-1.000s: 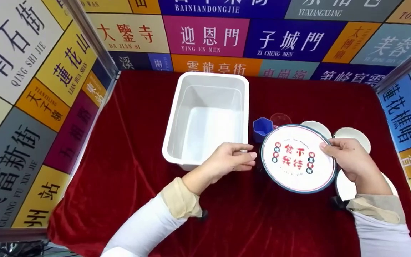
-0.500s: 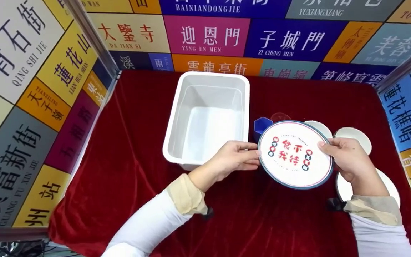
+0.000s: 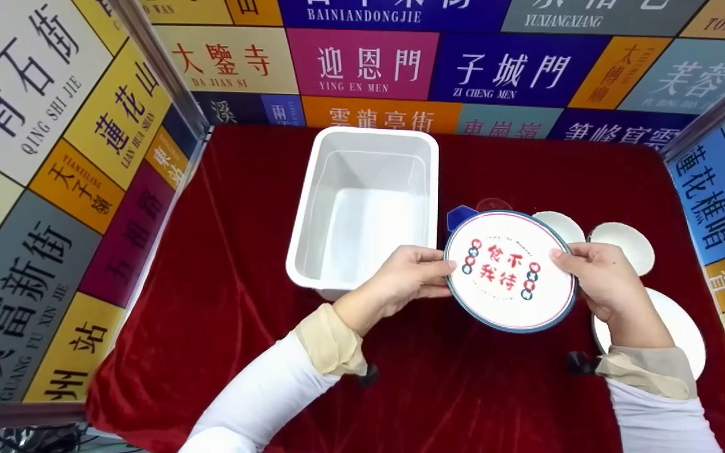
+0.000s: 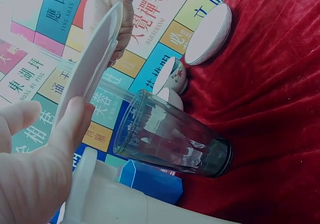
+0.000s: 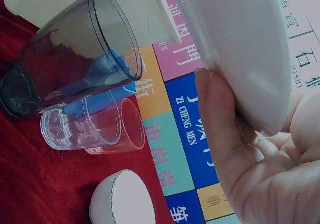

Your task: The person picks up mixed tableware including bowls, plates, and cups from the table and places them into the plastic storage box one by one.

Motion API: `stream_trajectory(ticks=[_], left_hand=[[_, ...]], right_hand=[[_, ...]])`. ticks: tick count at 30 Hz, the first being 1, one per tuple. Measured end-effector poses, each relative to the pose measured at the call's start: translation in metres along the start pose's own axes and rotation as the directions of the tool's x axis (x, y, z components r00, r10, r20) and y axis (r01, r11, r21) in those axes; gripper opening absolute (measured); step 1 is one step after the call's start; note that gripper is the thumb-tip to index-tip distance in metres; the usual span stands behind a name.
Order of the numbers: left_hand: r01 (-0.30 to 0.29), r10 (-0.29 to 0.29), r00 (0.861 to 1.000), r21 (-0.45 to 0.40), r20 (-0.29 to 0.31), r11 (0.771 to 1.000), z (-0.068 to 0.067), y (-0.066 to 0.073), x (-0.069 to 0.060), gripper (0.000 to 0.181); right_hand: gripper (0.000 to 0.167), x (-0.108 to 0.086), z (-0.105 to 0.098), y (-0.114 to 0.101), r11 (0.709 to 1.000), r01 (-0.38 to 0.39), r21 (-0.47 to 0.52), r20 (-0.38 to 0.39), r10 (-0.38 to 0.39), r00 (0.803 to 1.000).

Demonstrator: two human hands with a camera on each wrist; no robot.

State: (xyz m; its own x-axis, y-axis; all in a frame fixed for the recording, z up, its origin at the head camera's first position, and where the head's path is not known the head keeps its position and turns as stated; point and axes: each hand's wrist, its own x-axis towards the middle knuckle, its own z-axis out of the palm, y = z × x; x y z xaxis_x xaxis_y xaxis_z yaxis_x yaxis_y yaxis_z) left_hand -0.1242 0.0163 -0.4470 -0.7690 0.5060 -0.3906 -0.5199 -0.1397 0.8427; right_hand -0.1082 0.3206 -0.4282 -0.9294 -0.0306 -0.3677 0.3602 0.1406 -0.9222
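From here I see the white tub (image 3: 372, 170), then the left hand (image 3: 400, 278) pinching the plate (image 3: 512, 272) by its left rim; it is raised between the hands, its right rim pinched by the right hand (image 3: 609, 282).

Red velvet cloth (image 3: 224, 314) below; lettered panels (image 3: 365, 63) behind and at both sides; on the cloth, a dark transparent glass (image 5: 65, 54) near a blue cup (image 3: 460, 218); to the right, two small white bowls (image 3: 625, 248) and a larger bowl (image 3: 683, 330)
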Motion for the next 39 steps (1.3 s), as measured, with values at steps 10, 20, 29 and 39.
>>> stream_trajectory(ticks=[10,20,29,39], left_hand=[[0.006,-0.006,0.999,0.008,-0.036,1.0,0.0,0.0,0.002,0.027],[0.027,-0.024,0.997,0.034,-0.074,0.999,-0.004,0.007,0.001,0.024],[0.024,-0.022,0.996,0.019,-0.081,1.0,-0.004,0.011,0.001,0.02],[0.036,-0.034,0.998,0.019,-0.061,0.999,-0.007,0.014,-0.002,0.023]], right_hand=[[0.035,-0.005,0.008,-0.002,0.999,0.008,-0.038,-0.016,-0.009,1.0],[0.041,-0.007,0.022,-0.004,0.995,0.009,-0.102,-0.073,-0.016,0.997],[0.044,-0.009,0.03,-0.008,0.987,0.048,-0.151,-0.102,-0.064,0.993],[0.051,-0.012,0.029,-0.01,0.973,0.057,-0.224,-0.089,-0.079,0.993]])
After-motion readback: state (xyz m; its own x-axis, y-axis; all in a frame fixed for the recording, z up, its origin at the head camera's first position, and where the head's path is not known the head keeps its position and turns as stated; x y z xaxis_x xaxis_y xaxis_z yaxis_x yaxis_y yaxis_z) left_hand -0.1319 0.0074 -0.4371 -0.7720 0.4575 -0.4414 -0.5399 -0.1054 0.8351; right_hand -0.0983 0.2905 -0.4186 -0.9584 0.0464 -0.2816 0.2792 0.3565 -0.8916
